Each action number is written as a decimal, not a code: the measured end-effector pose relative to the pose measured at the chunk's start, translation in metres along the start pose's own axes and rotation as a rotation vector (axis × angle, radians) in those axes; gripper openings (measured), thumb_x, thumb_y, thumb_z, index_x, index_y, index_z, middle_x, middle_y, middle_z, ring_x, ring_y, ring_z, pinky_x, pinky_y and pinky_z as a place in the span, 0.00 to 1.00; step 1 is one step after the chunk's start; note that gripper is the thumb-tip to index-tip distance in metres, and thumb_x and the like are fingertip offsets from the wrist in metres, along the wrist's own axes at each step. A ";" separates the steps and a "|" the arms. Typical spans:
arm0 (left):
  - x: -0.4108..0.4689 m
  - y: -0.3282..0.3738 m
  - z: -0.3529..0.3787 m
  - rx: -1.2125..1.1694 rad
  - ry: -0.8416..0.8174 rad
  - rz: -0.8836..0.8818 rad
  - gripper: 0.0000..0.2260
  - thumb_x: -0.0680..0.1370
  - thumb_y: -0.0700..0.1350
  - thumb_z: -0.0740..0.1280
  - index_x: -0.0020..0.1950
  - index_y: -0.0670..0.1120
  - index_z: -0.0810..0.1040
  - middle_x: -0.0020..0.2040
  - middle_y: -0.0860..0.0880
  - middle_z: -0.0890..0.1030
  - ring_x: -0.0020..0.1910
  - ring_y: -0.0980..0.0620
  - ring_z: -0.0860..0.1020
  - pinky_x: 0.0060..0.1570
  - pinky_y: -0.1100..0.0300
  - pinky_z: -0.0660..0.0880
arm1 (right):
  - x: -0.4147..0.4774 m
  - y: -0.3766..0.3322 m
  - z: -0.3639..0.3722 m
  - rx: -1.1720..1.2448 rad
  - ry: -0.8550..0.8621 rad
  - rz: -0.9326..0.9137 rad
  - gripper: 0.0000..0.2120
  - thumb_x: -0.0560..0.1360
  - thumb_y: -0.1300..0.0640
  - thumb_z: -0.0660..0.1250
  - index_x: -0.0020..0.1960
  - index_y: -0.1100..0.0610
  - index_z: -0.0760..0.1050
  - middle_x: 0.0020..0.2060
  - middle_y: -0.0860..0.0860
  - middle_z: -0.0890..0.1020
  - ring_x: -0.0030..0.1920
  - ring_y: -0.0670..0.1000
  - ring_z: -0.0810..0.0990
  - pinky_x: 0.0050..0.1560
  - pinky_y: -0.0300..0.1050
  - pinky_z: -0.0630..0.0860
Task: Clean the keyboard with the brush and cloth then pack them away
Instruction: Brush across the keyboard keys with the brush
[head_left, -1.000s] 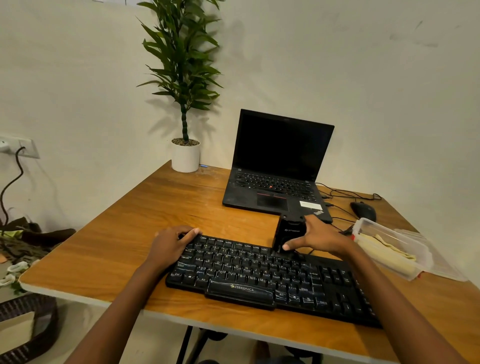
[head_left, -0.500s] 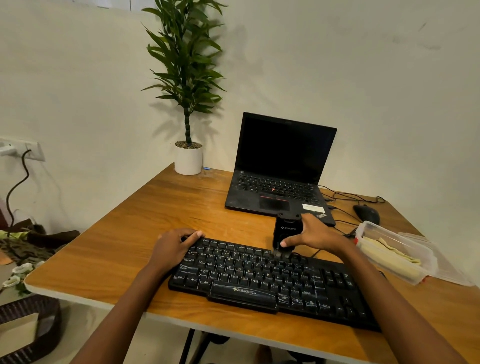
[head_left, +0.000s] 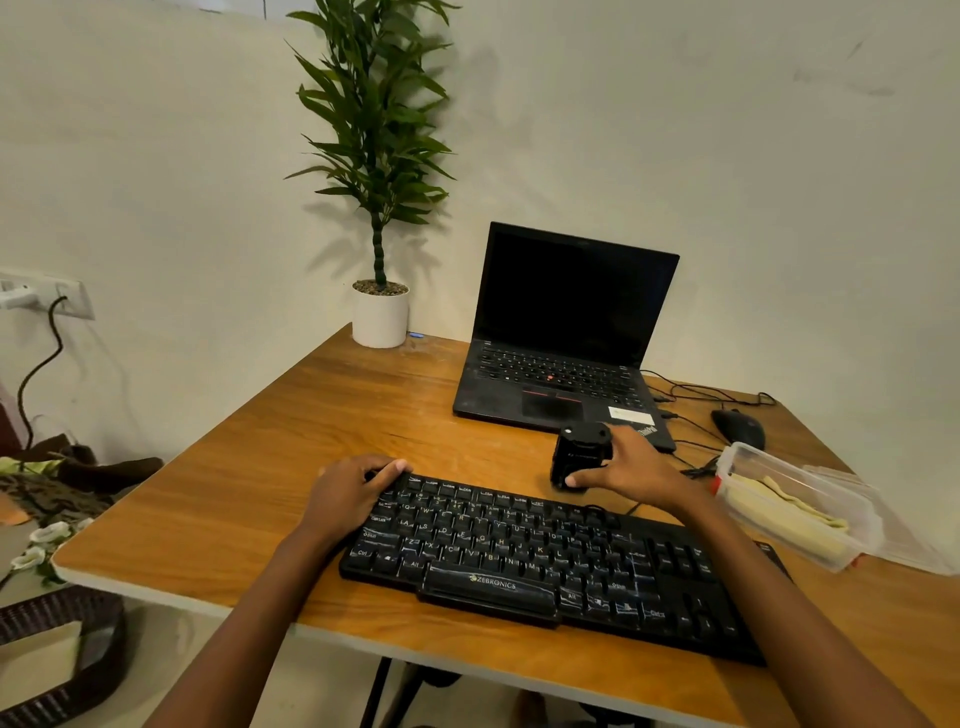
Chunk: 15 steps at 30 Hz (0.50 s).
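A black keyboard (head_left: 545, 564) lies along the near edge of the wooden table (head_left: 270, 483). My left hand (head_left: 345, 491) holds its upper left corner, fingers curled over the edge. My right hand (head_left: 636, 470) grips a black brush (head_left: 576, 454), a stubby upright cylinder, just behind the keyboard's top row. A clear plastic box (head_left: 789, 506) at the right holds a folded pale yellow cloth (head_left: 779, 514); its lid (head_left: 893, 525) lies beside it.
An open black laptop (head_left: 561, 358) stands behind the keyboard. A black mouse (head_left: 737, 428) and cables (head_left: 696, 395) lie to its right. A potted plant (head_left: 382, 306) sits at the table's far corner by the wall. A wicker basket (head_left: 62, 654) is on the floor at left.
My right hand has drawn the brush back from the keyboard's upper keys to just behind its top edge. My left hand stays on the corner.
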<state>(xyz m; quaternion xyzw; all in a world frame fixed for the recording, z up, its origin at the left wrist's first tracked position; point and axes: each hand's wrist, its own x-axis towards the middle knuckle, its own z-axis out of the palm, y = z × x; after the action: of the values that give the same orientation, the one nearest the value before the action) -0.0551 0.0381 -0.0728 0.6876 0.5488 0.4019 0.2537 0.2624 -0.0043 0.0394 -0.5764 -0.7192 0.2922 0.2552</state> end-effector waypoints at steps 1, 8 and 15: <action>0.000 0.000 0.000 -0.007 0.007 0.001 0.13 0.72 0.64 0.57 0.46 0.64 0.79 0.41 0.64 0.80 0.44 0.58 0.78 0.60 0.34 0.67 | 0.001 -0.001 0.000 0.019 -0.008 -0.003 0.18 0.66 0.61 0.75 0.50 0.50 0.71 0.45 0.44 0.78 0.50 0.46 0.77 0.44 0.32 0.71; 0.000 0.002 -0.001 0.006 0.003 0.006 0.08 0.72 0.64 0.56 0.43 0.69 0.74 0.44 0.63 0.80 0.44 0.60 0.77 0.60 0.34 0.67 | 0.005 -0.004 0.005 0.068 -0.015 -0.023 0.18 0.66 0.61 0.76 0.49 0.49 0.71 0.46 0.45 0.78 0.48 0.43 0.77 0.45 0.32 0.71; 0.000 0.001 -0.001 0.010 -0.005 0.002 0.07 0.73 0.63 0.56 0.43 0.70 0.74 0.47 0.59 0.82 0.46 0.55 0.79 0.60 0.36 0.68 | 0.010 -0.004 0.009 0.020 -0.030 -0.025 0.21 0.65 0.59 0.77 0.53 0.53 0.72 0.48 0.47 0.79 0.52 0.49 0.78 0.49 0.38 0.73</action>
<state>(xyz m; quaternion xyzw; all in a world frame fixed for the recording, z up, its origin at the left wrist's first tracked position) -0.0550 0.0372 -0.0714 0.6903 0.5496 0.3978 0.2514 0.2517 0.0040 0.0361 -0.5602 -0.7271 0.3050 0.2538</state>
